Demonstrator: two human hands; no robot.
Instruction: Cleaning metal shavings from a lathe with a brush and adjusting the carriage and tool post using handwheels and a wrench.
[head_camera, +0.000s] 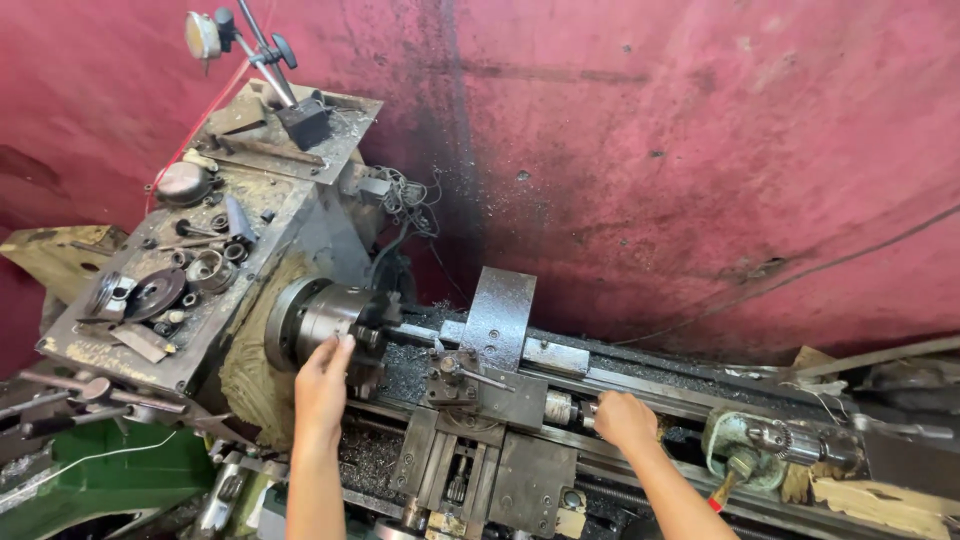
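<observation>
My left hand (322, 382) rests fingers-curled on the chuck (322, 322), which lies just up-left of it, its axis running right along the lathe bed (640, 395). My right hand (625, 420) closes on a handle near the carriage (478, 400), well apart.

packages: none that I can spot anywhere around the machine
labels / signs: none visible either
screens: no real one, closest thing is the small round white-faced dial gauge (202, 35) on its stand, top left above the headstock, metal rim, markings too small to make out
</observation>
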